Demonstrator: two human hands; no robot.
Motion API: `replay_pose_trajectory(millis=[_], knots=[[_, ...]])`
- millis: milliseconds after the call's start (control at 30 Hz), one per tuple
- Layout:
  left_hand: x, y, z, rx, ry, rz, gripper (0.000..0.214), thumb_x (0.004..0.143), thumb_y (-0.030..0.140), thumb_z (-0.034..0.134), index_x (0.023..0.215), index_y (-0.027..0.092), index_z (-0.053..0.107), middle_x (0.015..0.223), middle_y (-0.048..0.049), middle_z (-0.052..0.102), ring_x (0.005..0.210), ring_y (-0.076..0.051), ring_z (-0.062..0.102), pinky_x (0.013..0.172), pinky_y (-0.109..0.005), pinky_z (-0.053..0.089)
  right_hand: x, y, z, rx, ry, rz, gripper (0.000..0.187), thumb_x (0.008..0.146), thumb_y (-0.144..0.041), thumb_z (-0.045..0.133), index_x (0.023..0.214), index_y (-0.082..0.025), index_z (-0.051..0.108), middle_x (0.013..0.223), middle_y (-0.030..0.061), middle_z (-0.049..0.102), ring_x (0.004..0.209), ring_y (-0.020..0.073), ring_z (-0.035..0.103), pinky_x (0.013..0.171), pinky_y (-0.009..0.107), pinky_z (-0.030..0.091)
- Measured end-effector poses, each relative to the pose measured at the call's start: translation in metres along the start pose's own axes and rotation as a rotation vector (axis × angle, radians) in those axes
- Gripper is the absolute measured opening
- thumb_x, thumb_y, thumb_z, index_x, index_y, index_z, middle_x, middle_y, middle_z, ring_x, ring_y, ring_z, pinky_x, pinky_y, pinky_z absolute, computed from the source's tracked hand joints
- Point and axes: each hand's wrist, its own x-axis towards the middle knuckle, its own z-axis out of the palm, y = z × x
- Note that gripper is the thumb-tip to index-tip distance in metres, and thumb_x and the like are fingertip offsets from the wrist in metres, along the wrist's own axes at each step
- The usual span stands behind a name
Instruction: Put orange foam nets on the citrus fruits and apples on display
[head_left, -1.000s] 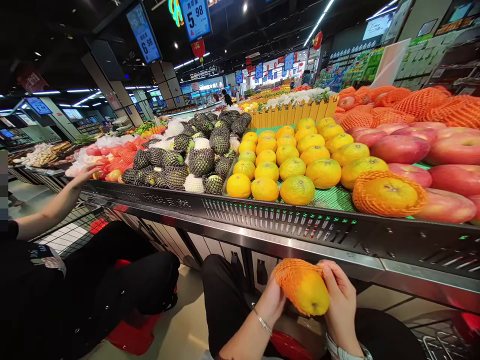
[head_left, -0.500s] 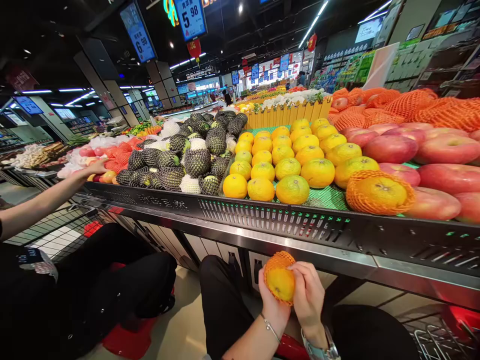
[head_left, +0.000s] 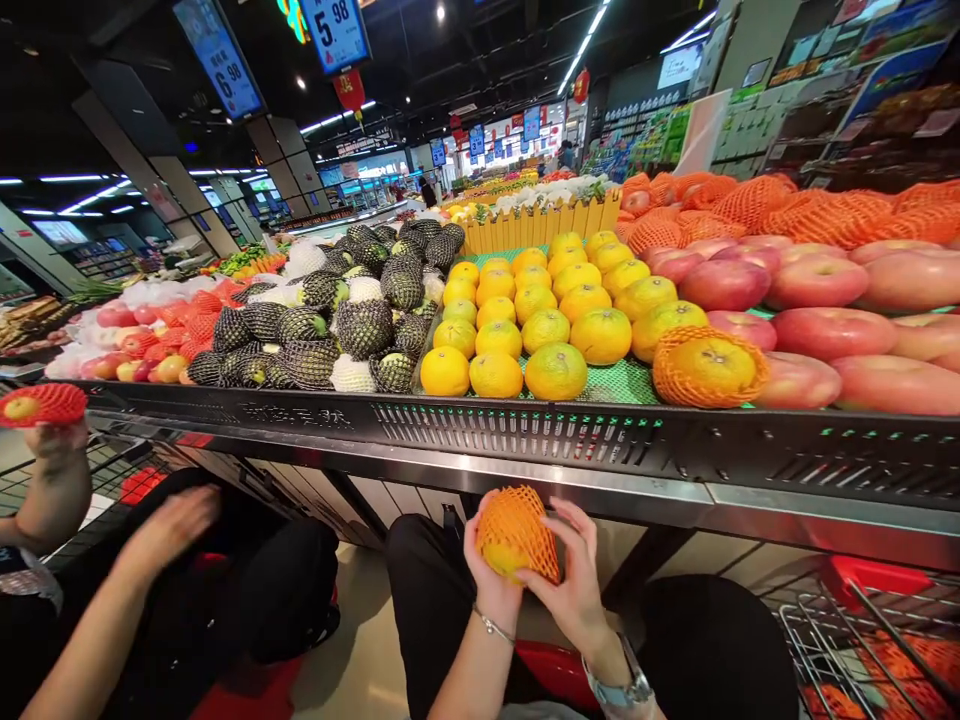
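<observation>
An orange [head_left: 504,553] sits partly covered by an orange foam net [head_left: 517,515], low in front of the shelf's metal edge. My left hand [head_left: 491,585] cups the fruit from the left and below, fingers curled around it. On the other side, my right hand [head_left: 581,575] has its thumb and fingertips on the net's right edge, with the fingers bent. Beyond the edge, rows of bare oranges [head_left: 556,371] lie on a green mat. A netted orange [head_left: 711,366] rests at their right, beside large red apples [head_left: 841,342].
Dark-netted fruits [head_left: 364,328] fill the tray's left part. A black slotted tray wall [head_left: 517,425] and a metal ledge [head_left: 600,482] run across in front. At left, a co-worker's hand [head_left: 56,440] holds up a red-netted fruit [head_left: 41,404]. A wire cart [head_left: 825,630] stands low right.
The net now covers more of the orange, and my right fingers have spread along its edge. The co-worker's hand has left the shelf and raises a red-netted fruit. The view has shifted right.
</observation>
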Motion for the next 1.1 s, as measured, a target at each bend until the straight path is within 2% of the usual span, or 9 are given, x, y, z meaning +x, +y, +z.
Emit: replay_pose_trajectory(millis=[100, 167, 367, 567, 667, 833, 900, 1000, 1100], knots=[[-0.006, 0.018, 0.007, 0.059, -0.132, 0.083, 0.027, 0.075, 0.034, 0.057, 0.093, 0.020, 0.070, 0.092, -0.0029, 0.067, 0.087, -0.019, 0.063, 0.087, -0.031, 0.047, -0.004, 0.010, 0.000, 0.309, -0.246, 0.203, 0.118, 0.055, -0.061, 0.081, 0.149, -0.027, 0.019, 0.155, 0.0160, 0.016, 0.141, 0.0364, 0.027, 0.113, 0.055, 0.030], [-0.011, 0.030, 0.011, 0.131, -0.259, 0.111, 0.027, 0.076, 0.036, 0.055, 0.095, 0.022, 0.068, 0.086, -0.0027, 0.067, 0.085, -0.020, 0.063, 0.087, -0.034, 0.047, -0.008, 0.012, 0.000, 0.458, -0.389, 0.238, 0.128, 0.052, -0.061, 0.082, 0.151, -0.031, 0.007, 0.157, 0.0159, 0.011, 0.143, 0.0357, 0.024, 0.114, 0.055, 0.026], [-0.028, 0.045, 0.017, 0.379, -0.486, 0.396, 0.023, 0.079, 0.036, 0.056, 0.093, 0.020, 0.065, 0.090, -0.0060, 0.062, 0.090, -0.022, 0.059, 0.088, -0.036, 0.047, -0.016, -0.002, 0.006, 0.550, -0.294, 0.196, 0.110, 0.062, -0.058, 0.078, 0.149, -0.032, 0.016, 0.148, 0.0156, 0.034, 0.138, 0.0336, 0.035, 0.113, 0.055, 0.030], [-0.028, 0.047, 0.016, 0.424, -0.478, 0.673, 0.018, 0.077, 0.037, 0.067, 0.087, 0.023, 0.059, 0.072, 0.0016, 0.053, 0.078, -0.016, 0.053, 0.094, -0.040, 0.043, -0.013, -0.015, 0.006, 0.445, -0.134, 0.087, 0.094, 0.070, -0.061, 0.072, 0.144, -0.028, 0.024, 0.137, 0.0145, 0.043, 0.127, 0.0337, 0.048, 0.106, 0.053, 0.041], [-0.021, 0.057, 0.011, 0.542, -0.451, 0.644, 0.019, 0.078, 0.037, 0.069, 0.083, 0.021, 0.059, 0.057, 0.0053, 0.046, 0.064, -0.012, 0.048, 0.080, -0.032, 0.046, -0.010, -0.016, 0.004, 0.393, -0.040, 0.033, 0.085, 0.073, -0.062, 0.068, 0.140, -0.029, 0.028, 0.132, 0.0137, 0.045, 0.122, 0.0332, 0.051, 0.101, 0.053, 0.045], [-0.019, 0.068, 0.005, 0.865, -0.388, 0.464, 0.022, 0.079, 0.037, 0.069, 0.086, 0.017, 0.064, 0.057, 0.0043, 0.048, 0.055, -0.010, 0.045, 0.060, -0.023, 0.042, -0.009, -0.016, 0.002, 0.411, -0.023, 0.022, 0.079, 0.075, -0.060, 0.066, 0.138, -0.029, 0.030, 0.131, 0.0126, 0.044, 0.123, 0.0323, 0.049, 0.101, 0.053, 0.045], [-0.023, 0.066, 0.008, 0.809, -0.429, 0.573, 0.028, 0.074, 0.037, 0.074, 0.094, 0.019, 0.064, 0.069, 0.0014, 0.055, 0.069, -0.014, 0.055, 0.073, -0.027, 0.047, -0.010, -0.015, 0.001, 0.397, -0.046, 0.059, 0.080, 0.075, -0.056, 0.068, 0.139, -0.029, 0.029, 0.134, 0.0127, 0.042, 0.127, 0.0322, 0.046, 0.104, 0.053, 0.042], [-0.030, 0.058, 0.016, 0.681, -0.483, 0.715, 0.056, 0.064, 0.040, 0.081, 0.113, 0.027, 0.059, 0.118, -0.0075, 0.058, 0.114, -0.026, 0.053, 0.103, -0.041, 0.040, -0.010, -0.015, 0.000, 0.369, -0.100, 0.114, 0.083, 0.075, -0.050, 0.072, 0.142, -0.029, 0.027, 0.137, 0.0131, 0.041, 0.130, 0.0326, 0.043, 0.108, 0.055, 0.037], [-0.033, 0.054, 0.021, 0.657, -0.583, 0.366, 0.088, 0.064, 0.055, 0.078, 0.139, 0.032, 0.039, 0.147, -0.0112, 0.036, 0.132, -0.034, 0.041, 0.109, -0.047, 0.034, -0.007, -0.013, -0.004, 0.354, -0.103, 0.102, 0.083, 0.075, -0.045, 0.074, 0.142, -0.030, 0.027, 0.137, 0.0129, 0.040, 0.129, 0.0331, 0.044, 0.107, 0.055, 0.038]])
